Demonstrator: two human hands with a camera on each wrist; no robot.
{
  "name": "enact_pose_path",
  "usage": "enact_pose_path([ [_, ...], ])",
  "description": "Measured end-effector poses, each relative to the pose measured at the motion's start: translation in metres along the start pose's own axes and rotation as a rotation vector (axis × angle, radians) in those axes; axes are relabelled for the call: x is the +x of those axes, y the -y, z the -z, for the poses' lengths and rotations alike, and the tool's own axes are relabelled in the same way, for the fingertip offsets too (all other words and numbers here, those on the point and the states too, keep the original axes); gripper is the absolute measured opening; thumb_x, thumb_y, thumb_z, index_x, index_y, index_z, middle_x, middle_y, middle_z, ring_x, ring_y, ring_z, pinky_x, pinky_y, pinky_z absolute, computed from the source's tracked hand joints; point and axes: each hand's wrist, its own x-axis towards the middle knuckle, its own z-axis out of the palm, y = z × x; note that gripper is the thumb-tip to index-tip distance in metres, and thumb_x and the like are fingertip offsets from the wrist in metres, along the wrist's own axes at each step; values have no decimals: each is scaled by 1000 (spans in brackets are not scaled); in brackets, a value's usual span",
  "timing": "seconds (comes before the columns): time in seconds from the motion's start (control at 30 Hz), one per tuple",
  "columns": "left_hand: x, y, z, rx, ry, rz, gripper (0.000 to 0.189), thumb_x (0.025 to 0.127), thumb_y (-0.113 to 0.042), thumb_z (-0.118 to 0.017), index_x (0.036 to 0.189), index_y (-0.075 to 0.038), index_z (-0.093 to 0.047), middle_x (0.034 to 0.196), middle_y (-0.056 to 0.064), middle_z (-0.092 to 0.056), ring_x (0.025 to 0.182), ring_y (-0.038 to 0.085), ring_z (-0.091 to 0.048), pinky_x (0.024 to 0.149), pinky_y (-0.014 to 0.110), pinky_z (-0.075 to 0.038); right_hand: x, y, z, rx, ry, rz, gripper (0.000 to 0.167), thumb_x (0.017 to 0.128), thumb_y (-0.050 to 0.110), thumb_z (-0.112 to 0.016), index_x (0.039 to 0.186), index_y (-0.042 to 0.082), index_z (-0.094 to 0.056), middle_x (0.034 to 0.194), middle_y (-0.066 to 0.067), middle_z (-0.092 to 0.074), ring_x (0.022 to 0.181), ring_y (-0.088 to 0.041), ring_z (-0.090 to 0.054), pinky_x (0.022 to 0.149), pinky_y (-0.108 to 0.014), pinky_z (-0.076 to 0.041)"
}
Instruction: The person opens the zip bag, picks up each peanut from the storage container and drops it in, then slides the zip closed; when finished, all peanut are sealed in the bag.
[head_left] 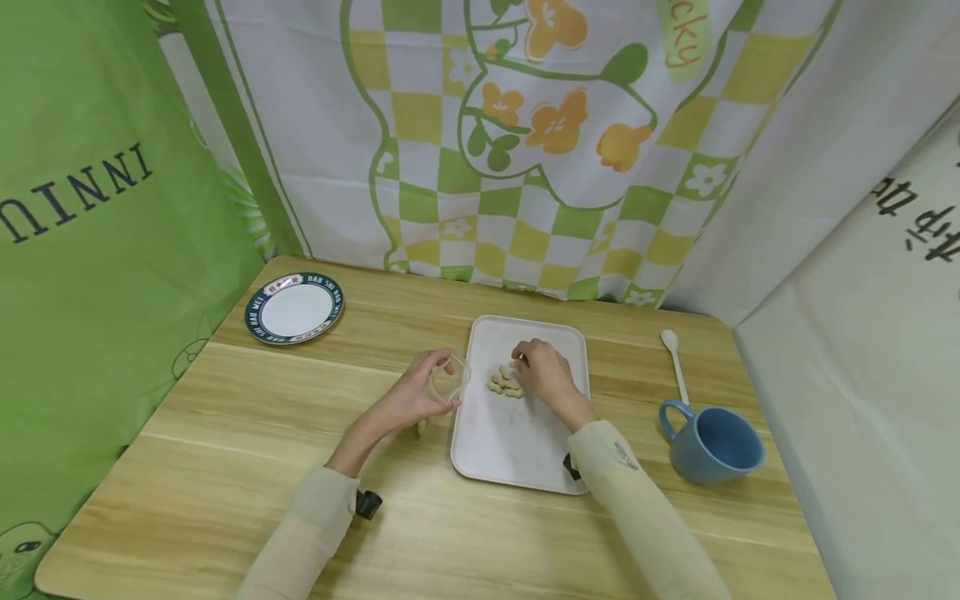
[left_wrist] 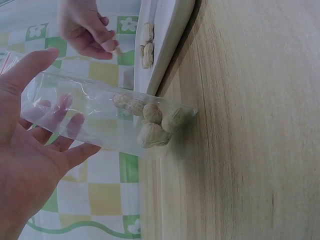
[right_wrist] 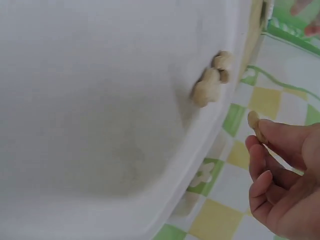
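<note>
A clear plastic zip bag [left_wrist: 100, 107] with several peanuts [left_wrist: 152, 131] in its bottom hangs from my left hand [head_left: 412, 390], thumb and fingers around its mouth. In the head view this hand is beside the left edge of a white tray [head_left: 517, 450]. Above the tray, my right hand [head_left: 551, 375] pinches a single peanut [right_wrist: 255, 125] between thumb and forefinger, as the right wrist view shows. Several more peanuts [head_left: 504, 383] lie in a small pile on the tray, left of the right hand.
A green-rimmed white plate [head_left: 295, 309] sits at the table's back left. On the right stand a blue mug [head_left: 708, 446] and, behind it, a white spoon [head_left: 676, 363]. A patterned curtain [head_left: 517, 200] hangs along the back edge of the wooden table [head_left: 225, 467].
</note>
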Motion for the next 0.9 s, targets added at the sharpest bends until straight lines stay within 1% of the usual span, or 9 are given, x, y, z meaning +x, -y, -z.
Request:
enact_pose_path([
  [0.13, 0, 0, 0, 5, 1, -3, 76, 74, -6, -79, 138, -1, -39, 115, 12, -53, 119, 32, -45, 103, 51, -37, -2, 10, 7, 26, -66, 46, 16, 88, 6, -69, 103, 3, -69, 88, -8, -63, 82, -22, -60, 66, -34, -51],
  [0.27, 0, 1, -1, 13, -5, -4, 75, 73, -7, -80, 137, -2, -40, 114, 11, -53, 117, 31, -46, 100, 50, -39, -4, 21, 16, 51, -130, 82, 13, 87, 10, -70, 99, 5, -69, 87, -6, -63, 79, -21, -60, 64, -34, -51],
  [0.4, 1, 3, -2, 18, -10, -12, 75, 73, -6, -80, 136, -1, -40, 113, 12, -54, 116, 31, -47, 99, 49, -40, -6, 30, 23, 87, -168, 126, 12, 87, 14, -71, 97, 7, -71, 86, -4, -63, 77, -19, -60, 64, -33, -50],
  [0.53, 1, 5, -2, 17, -14, -10, 75, 72, -7, -80, 136, -2, -41, 112, 11, -54, 116, 30, -47, 99, 49, -39, -9, 42, 30, 137, -218, 200, 12, 86, 10, -72, 96, 5, -72, 86, -5, -64, 77, -19, -61, 65, -33, -50],
  [0.7, 1, 6, -2, 13, -12, -9, 74, 74, -7, -80, 136, -4, -41, 112, 10, -54, 116, 29, -47, 98, 49, -40, -12, 56, 39, 175, -275, 279, 11, 84, 7, -73, 94, 4, -70, 87, -7, -66, 78, -21, -62, 67, -34, -50],
  [0.9, 1, 5, -2, 5, 0, 9, 73, 75, -8, -78, 137, -4, -39, 114, 11, -53, 117, 29, -46, 98, 49, -39, -15, 68, 44, 204, -308, 395, 11, 82, 7, -75, 91, 6, -69, 84, -5, -65, 76, -21, -61, 63, -31, -49],
])
